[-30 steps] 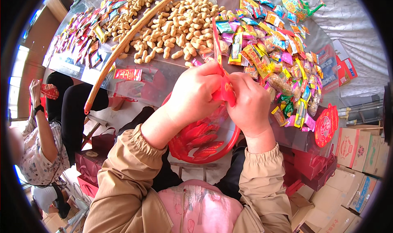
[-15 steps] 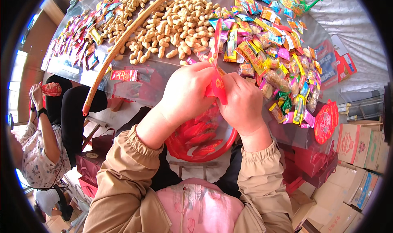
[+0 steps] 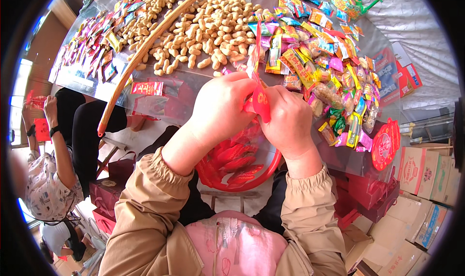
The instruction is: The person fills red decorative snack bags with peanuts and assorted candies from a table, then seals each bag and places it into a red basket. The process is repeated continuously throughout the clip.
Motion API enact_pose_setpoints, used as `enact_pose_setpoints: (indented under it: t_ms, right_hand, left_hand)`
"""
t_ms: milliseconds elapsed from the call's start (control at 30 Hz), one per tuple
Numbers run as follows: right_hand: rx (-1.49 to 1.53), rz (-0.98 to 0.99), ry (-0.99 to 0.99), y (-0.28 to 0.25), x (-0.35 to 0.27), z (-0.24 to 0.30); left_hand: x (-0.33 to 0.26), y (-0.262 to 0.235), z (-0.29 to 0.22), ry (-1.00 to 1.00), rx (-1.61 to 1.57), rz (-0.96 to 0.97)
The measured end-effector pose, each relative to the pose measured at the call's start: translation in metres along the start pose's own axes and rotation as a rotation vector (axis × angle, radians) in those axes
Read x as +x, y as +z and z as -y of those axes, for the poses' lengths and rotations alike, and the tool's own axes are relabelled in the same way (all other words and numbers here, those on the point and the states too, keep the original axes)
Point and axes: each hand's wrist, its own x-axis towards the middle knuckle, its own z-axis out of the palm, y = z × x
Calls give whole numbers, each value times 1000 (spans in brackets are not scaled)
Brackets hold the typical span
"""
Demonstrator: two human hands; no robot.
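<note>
My left hand (image 3: 224, 104) and my right hand (image 3: 286, 118) meet above a red-rimmed basin (image 3: 277, 163). Both are closed on a red packet (image 3: 262, 101) with gold print, pinched between the fingers. A narrow red strip of it (image 3: 257, 43) rises above my knuckles; the part inside my grip is hidden. Below, the basin holds several red packets (image 3: 237, 159). Just beyond my hands, peanuts in their shells (image 3: 213, 31) lie heaped on the table. Wrapped sweets and snacks (image 3: 329, 77) are piled to the right of my right hand.
A curved wooden strip (image 3: 131, 65) runs along the table's left side. Small wrapped packets (image 3: 87, 53) lie beyond it. A round red ornament (image 3: 386, 144) sits at the right edge. Cardboard boxes (image 3: 411, 167) stand low right, dark red gift bags (image 3: 105, 193) low left. Another person (image 3: 53, 172) sits at left.
My hands stay together, and the red packet has shifted slightly between them. The person at left has moved their hands apart, with red items in them.
</note>
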Motion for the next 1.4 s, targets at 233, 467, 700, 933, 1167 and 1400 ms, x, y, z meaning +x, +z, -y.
enact_pose_setpoints:
  t_ms: [233,467,700,933,1167,1400]
  right_hand:
    - [17,-20,-19,8,-3,0]
    - [39,-5,-10,7,-2,1]
    - [-25,-13,-25,7,-3,0]
    - [-102,29,-21,5,-4,4]
    - [-95,6,-2,3,-3,7]
    - [-117,-34,24,7,-1,2]
  left_hand:
    - [1,0,1,2,27,-6]
    - [4,1,8,175,27,-50]
    - [2,1,2,112,29,-42]
    - [3,1,-3,80,89,-10]
    - [2,3,-7,63,148,-37]
    - [3,1,-11,34,208,-77]
